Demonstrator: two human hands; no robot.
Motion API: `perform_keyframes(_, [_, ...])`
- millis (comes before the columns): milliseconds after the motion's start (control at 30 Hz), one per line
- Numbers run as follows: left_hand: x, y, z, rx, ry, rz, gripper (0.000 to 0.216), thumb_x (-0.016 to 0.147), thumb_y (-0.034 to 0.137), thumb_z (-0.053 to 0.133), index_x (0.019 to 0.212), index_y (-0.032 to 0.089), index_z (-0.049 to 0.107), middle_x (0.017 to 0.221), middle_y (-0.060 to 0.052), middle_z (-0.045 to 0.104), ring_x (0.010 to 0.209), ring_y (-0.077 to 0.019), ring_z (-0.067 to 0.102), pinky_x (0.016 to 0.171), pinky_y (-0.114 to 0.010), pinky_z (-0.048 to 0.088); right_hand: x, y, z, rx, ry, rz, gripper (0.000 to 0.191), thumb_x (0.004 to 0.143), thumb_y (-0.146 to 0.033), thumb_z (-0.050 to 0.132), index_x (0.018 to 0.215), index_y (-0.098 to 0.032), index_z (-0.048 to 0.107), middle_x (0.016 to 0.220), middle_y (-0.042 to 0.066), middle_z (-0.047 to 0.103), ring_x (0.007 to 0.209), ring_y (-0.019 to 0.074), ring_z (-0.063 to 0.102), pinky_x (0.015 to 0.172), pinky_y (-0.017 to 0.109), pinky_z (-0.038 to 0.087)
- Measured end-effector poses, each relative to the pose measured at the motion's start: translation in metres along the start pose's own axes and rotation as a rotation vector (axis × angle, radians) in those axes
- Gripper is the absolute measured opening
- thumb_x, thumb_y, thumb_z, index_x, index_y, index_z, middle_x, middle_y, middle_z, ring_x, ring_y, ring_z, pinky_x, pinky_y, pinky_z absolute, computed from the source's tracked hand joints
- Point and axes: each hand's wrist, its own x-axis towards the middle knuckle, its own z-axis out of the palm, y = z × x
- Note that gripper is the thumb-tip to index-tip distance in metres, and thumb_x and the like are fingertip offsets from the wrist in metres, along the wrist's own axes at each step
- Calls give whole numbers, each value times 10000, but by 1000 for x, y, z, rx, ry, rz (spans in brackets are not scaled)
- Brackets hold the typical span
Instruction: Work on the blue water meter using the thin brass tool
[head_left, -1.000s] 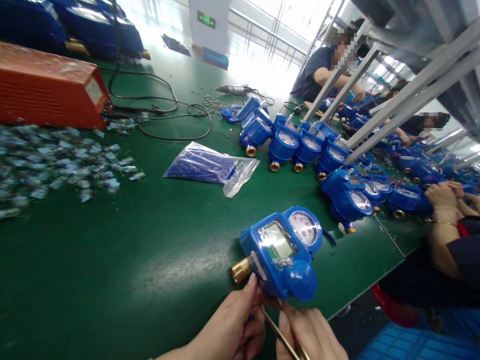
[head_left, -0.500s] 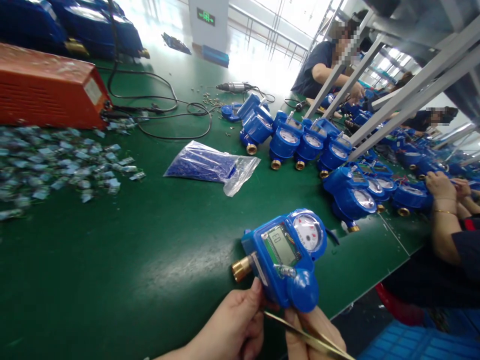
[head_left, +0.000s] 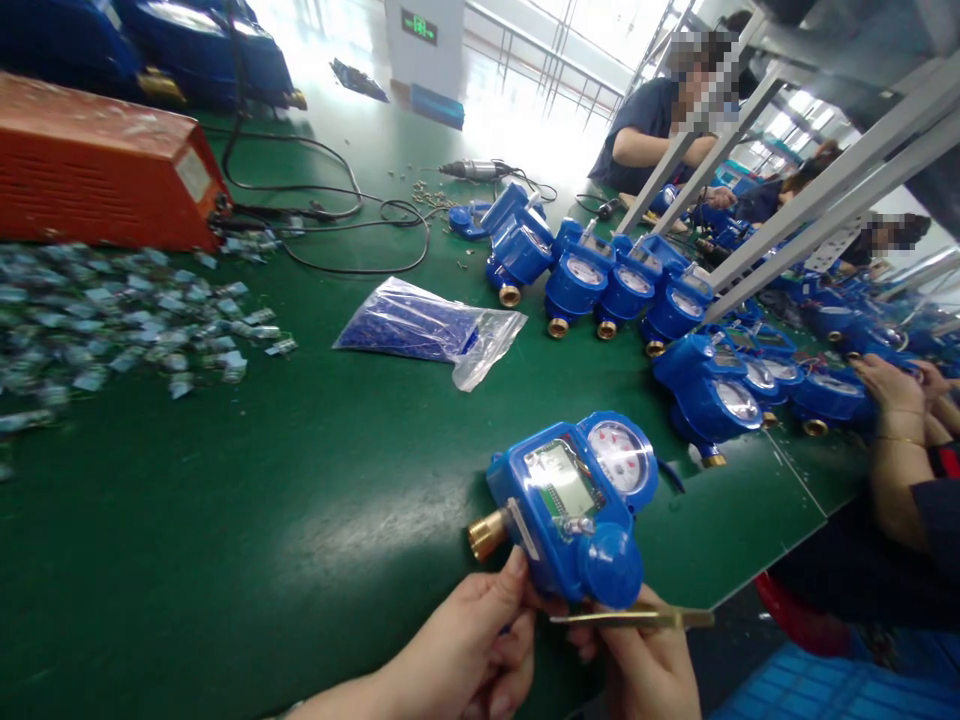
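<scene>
Head view: left hand (head_left: 465,650) grips the blue meter (head_left: 574,505) at its near-left end, thumb on the casing, holding it just above the tabletop (head_left: 225,520). Right hand (head_left: 645,670) is closed on a brass strip (head_left: 637,619) (lying level, left-right) just under the meter's round cap. Meter's long axis runs up-right away from both hands; brass fitting points left.

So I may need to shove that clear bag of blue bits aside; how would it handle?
The plastic bag looks floppy: it lies slumped flat. Probably light, holding small loose blue pieces. Its open, crumpled end might spill if lifted wrongly.
</scene>
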Motion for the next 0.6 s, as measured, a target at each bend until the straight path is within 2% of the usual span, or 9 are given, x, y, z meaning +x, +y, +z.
perform_keyframes(67, [1,0,0,-6,10,7,636,698,783,412,712,149,366,531,57,200,377,-11,220,411,-193,99,4,2,-2,65,-3,14,422,508,-424,821,675,-99,611,559,17,554,504,36,492,495,99,371])
perform_keyframes(133, [3,-2,-1,-9,31,7,671,655,818,425,702,155,336,527,61,203,379,-12,228,408,-192,104,11,9,-12,86,-78,11,376,578,-406,793,671,-96,600,561,15,549,516,34,495,507,101,384])
perform_keyframes(267, [3,-4,-2,1,43,18,619,690,744,484,685,155,293,533,56,225,385,-9,244,414,-197,85,30,27,-37,82,-504,-29,172,793,-277,620,826,-109,609,721,60,622,620,73,577,564,144,462])
perform_keyframes(300, [3,-4,-3,5,36,25,605,713,725,470,668,153,276,530,52,230,386,-9,248,417,-199,87,32,30,-40,88,-555,-32,148,811,-258,596,838,-113,598,747,62,627,641,78,586,575,152,471])
perform_keyframes(333, [2,-4,-3,7,24,32,594,730,712,454,657,152,268,525,50,232,385,-9,249,418,-199,94,32,31,-40,101,-535,-24,145,806,-256,603,834,-115,584,757,56,626,647,76,586,579,152,471])
perform_keyframes(467, [3,-3,-3,-5,8,22,582,731,705,467,682,150,297,538,53,238,397,-9,261,430,-200,112,17,27,-25,139,-169,54,364,639,-352,767,756,-106,526,649,12,583,554,54,535,532,127,427])
perform_keyframes(500, [3,-3,-2,-10,11,20,591,710,708,500,697,151,302,552,55,241,404,-8,265,433,-199,109,13,25,-20,143,-126,51,393,609,-365,785,731,-100,522,614,6,565,537,51,525,528,123,419])
perform_keyframes(600, [4,-4,0,5,34,20,604,691,729,504,739,150,337,565,56,253,426,-13,292,435,-189,110,2,21,-15,133,-149,-8,327,652,-369,754,722,-103,575,584,0,545,522,39,513,516,103,393])
